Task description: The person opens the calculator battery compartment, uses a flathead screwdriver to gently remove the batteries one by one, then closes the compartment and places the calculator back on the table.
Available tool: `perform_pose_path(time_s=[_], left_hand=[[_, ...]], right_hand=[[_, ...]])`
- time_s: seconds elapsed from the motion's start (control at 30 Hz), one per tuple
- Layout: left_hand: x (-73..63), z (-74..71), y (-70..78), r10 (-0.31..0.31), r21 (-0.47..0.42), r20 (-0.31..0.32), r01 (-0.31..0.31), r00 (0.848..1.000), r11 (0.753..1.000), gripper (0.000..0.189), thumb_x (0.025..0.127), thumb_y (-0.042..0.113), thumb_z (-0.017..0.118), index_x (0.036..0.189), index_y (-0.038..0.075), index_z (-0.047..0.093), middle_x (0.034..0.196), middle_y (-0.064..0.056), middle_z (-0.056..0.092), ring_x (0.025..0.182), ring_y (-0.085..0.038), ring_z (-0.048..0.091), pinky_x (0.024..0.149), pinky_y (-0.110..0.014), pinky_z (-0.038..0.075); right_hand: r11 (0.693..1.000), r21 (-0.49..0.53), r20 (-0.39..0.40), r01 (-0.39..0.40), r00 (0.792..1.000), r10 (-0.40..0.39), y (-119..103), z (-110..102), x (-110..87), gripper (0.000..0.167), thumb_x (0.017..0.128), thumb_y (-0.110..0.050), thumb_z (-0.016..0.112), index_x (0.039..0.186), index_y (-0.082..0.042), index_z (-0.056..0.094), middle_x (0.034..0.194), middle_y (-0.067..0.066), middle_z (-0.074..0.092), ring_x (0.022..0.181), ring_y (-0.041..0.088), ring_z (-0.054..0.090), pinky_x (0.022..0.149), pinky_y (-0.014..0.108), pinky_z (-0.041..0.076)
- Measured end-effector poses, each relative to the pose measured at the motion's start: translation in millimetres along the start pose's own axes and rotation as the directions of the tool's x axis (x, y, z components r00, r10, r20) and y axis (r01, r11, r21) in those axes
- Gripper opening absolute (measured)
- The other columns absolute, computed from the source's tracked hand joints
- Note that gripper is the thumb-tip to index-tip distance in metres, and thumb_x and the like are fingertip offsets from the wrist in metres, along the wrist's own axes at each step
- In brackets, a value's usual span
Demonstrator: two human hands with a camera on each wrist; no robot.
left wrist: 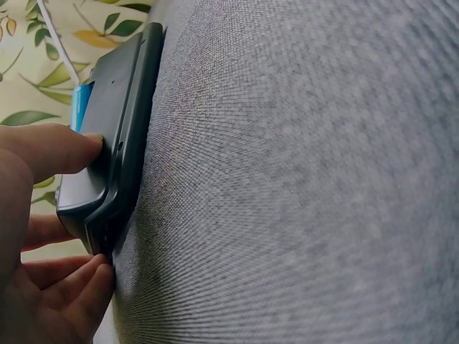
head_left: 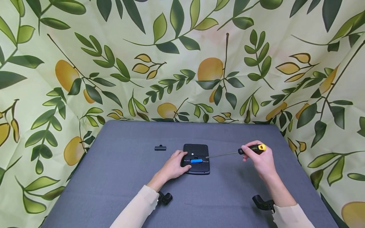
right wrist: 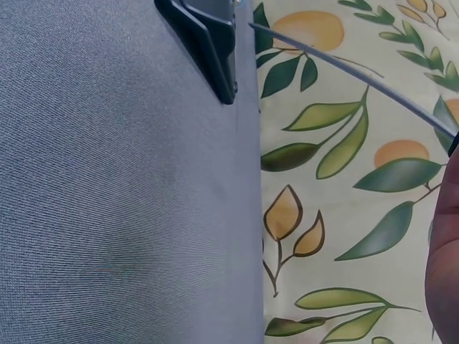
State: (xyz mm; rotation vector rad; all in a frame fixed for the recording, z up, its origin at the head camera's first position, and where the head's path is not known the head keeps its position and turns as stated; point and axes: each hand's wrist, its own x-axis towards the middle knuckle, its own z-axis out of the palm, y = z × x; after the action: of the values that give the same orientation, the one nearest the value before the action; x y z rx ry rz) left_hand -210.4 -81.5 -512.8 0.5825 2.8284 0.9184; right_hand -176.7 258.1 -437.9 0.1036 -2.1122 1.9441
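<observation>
A black calculator (head_left: 199,149) lies face down on the table, its keys hidden and its battery bay uncovered. One blue battery (head_left: 196,161) sits in the bay. My left hand (head_left: 174,166) grips the calculator's left side, thumb on the back and fingers at the edge, as the left wrist view shows with the calculator (left wrist: 118,86). In my right hand (head_left: 263,161) is a screwdriver (head_left: 254,148) with a black and yellow handle. Its long shaft points left, the tip near the battery's right end; I cannot tell whether it touches. The small black battery cover (head_left: 160,148) lies apart, left of the calculator.
Grey cloth covers the table (head_left: 128,136). A leaf-and-fruit patterned curtain (head_left: 176,57) hangs behind it and along both sides. Black wrist camera mounts show at the left cuff (head_left: 165,198) and right cuff (head_left: 263,203).
</observation>
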Motion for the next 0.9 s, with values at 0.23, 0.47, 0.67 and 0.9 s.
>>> perform_pose_path(time_s=[0.23, 0.47, 0.67, 0.9], left_hand=[[-0.7, 0.3, -0.4, -0.004, -0.003, 0.0, 0.004, 1.0, 1.0, 0.063, 0.093, 0.035, 0.07, 0.146, 0.005, 0.053, 0.142, -0.016, 0.051, 0.132, -0.033, 0.049, 0.109, -0.051, 0.042], [-0.9, 0.5, -0.3, -0.001, -0.005, -0.004, 0.001, 1.0, 1.0, 0.062, 0.094, 0.035, 0.07, 0.146, 0.005, 0.053, 0.142, -0.016, 0.051, 0.132, -0.033, 0.05, 0.108, -0.051, 0.042], [-0.4, 0.7, -0.8, -0.003, -0.005, -0.001, 0.003, 1.0, 1.0, 0.063, 0.094, 0.035, 0.07, 0.146, 0.005, 0.053, 0.143, -0.016, 0.05, 0.132, -0.033, 0.049, 0.108, -0.051, 0.042], [1.0, 1.3, -1.5, 0.025, 0.005, -0.019, -0.025, 1.0, 1.0, 0.061, 0.093, 0.034, 0.071, 0.143, 0.003, 0.055, 0.139, -0.016, 0.053, 0.13, -0.033, 0.051, 0.107, -0.05, 0.043]], right_hand=[[1.0, -0.011, -0.011, 0.003, 1.0, -0.003, -4, 1, -0.6, 0.012, 0.091, 0.001, 0.073, 0.094, 0.005, 0.062, 0.068, 0.007, 0.065, 0.052, 0.018, 0.063, 0.054, 0.03, 0.057], [0.999, -0.041, -0.034, 0.003, 0.999, -0.004, -8, 1, -0.2, 0.015, 0.09, -0.001, 0.075, 0.095, 0.006, 0.062, 0.069, 0.004, 0.066, 0.053, 0.016, 0.063, 0.055, 0.03, 0.057], [0.998, -0.069, -0.06, -0.012, 0.998, 0.008, -11, 0, 2.0, 0.017, 0.09, -0.004, 0.077, 0.097, 0.004, 0.063, 0.068, 0.003, 0.067, 0.054, 0.016, 0.064, 0.056, 0.024, 0.054], [0.984, -0.174, -0.089, -0.027, 0.996, 0.012, -10, -2, 6.8, 0.022, 0.089, -0.01, 0.079, 0.101, 0.002, 0.064, 0.07, 0.002, 0.07, 0.057, 0.015, 0.068, 0.058, 0.024, 0.055]])
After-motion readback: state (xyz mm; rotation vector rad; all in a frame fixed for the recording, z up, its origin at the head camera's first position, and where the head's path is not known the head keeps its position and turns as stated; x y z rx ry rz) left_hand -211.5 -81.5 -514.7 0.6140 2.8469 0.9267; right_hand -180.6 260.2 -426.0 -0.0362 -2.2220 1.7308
